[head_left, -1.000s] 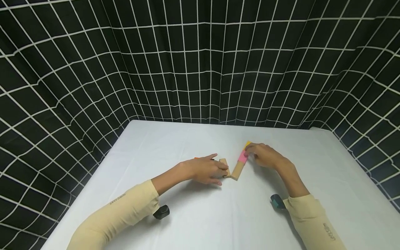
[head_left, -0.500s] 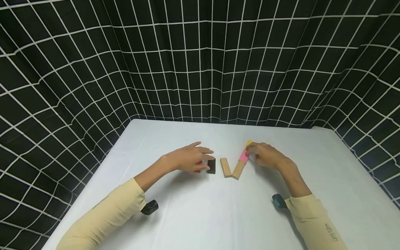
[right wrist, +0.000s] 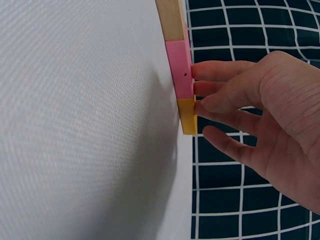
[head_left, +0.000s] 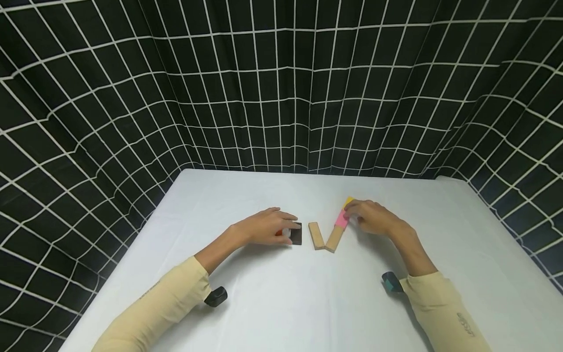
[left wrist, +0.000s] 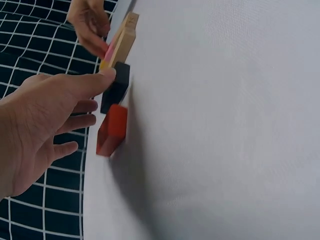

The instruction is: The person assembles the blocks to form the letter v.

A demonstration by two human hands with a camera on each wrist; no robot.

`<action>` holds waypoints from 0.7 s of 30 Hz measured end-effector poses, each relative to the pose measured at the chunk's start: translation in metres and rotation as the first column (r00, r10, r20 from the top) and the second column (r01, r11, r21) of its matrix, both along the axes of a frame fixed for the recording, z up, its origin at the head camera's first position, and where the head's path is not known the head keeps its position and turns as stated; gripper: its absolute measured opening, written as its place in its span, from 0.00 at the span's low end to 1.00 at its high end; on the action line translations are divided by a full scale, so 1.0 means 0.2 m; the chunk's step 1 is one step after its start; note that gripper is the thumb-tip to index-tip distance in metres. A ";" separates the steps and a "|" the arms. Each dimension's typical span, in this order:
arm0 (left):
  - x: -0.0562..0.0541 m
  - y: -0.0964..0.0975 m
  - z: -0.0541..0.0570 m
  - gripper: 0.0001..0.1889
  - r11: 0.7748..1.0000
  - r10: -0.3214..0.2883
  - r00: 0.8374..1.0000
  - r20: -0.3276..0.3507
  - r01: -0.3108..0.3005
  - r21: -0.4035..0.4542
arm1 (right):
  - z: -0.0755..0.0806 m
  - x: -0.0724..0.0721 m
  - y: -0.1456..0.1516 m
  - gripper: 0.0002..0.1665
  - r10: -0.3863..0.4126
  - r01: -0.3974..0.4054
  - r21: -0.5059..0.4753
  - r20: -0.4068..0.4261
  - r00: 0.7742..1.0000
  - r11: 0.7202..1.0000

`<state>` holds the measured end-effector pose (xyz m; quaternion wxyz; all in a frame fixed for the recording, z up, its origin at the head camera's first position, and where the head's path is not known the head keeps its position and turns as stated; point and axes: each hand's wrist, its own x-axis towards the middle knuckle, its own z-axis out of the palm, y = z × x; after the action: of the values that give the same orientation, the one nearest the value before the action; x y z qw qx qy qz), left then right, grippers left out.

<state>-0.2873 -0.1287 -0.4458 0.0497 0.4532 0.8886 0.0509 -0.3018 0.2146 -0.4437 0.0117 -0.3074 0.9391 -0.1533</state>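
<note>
My left hand (head_left: 264, 227) hovers with loosely spread fingers over a dark block (head_left: 297, 235) and a red-orange block (left wrist: 112, 129); in the head view it hides most of the red one. In the left wrist view the thumb tip overlaps the dark block's top end. Two plain wooden blocks, the left (head_left: 316, 235) and the right (head_left: 334, 239), meet at their near ends in a V. A pink block (head_left: 340, 220) and a yellow block (head_left: 349, 200) extend the V's right arm end to end. My right hand (head_left: 373, 217) rests fingertips against the pink and yellow blocks.
A white cloth (head_left: 281, 303) covers the table. Black curtains (head_left: 246, 88) with a white grid surround its back and sides. Wrist-worn devices, one dark (head_left: 216, 297) and one dark and teal (head_left: 391, 282), hang beneath the sleeves, close above the cloth.
My left hand has left the left wooden block and moved left to the dark and red blocks, which have come into sight. The right hand stays at the pink and yellow blocks.
</note>
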 end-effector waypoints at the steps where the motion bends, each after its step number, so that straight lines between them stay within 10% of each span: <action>1: 0.00 0.01 -0.01 0.27 1.000 -0.005 1.000 -0.003 0.005 -0.002 | 0.00 0.00 0.00 0.26 0.002 -0.002 0.001 0.000 1.000 1.000; 21: -0.02 0.10 -0.02 0.25 1.000 0.012 1.000 -0.009 -0.012 -0.001 | 0.00 -0.02 0.00 0.26 -0.011 0.011 0.034 0.005 1.000 0.999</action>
<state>-0.2918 -0.1091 -0.4507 0.0457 0.4479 0.8916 0.0485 -0.3054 0.2148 -0.4445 0.0185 -0.3017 0.9431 -0.1383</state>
